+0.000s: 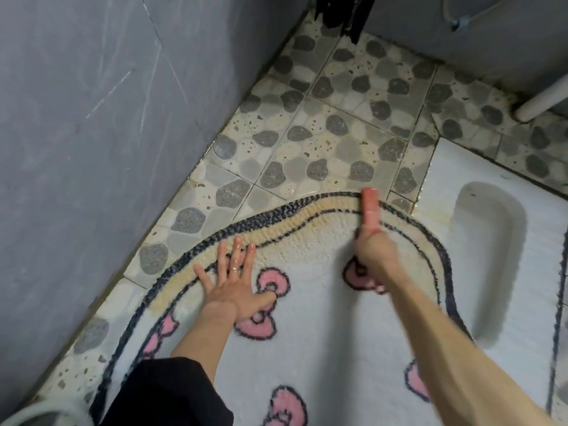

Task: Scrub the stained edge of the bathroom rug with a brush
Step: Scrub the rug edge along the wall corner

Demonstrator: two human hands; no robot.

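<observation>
A white bathroom rug (310, 333) with pink bows and a dark-and-beige striped border lies on the pebble-patterned floor. Its far edge (307, 216) looks yellowish and wet. My left hand (236, 284) presses flat on the rug near the left border, fingers spread and wet. My right hand (373, 253) grips a pink brush (370, 207), blurred, whose head lies on the rug's far edge. The bristles are hidden under it.
A grey wall (92, 118) rises close on the left. A white squat toilet pan (491, 241) sits right beside the rug. A white pipe (544, 103) stands at the far right, dark cloth (344, 13) hangs at the top, and wet tiles (322, 133) lie beyond the rug.
</observation>
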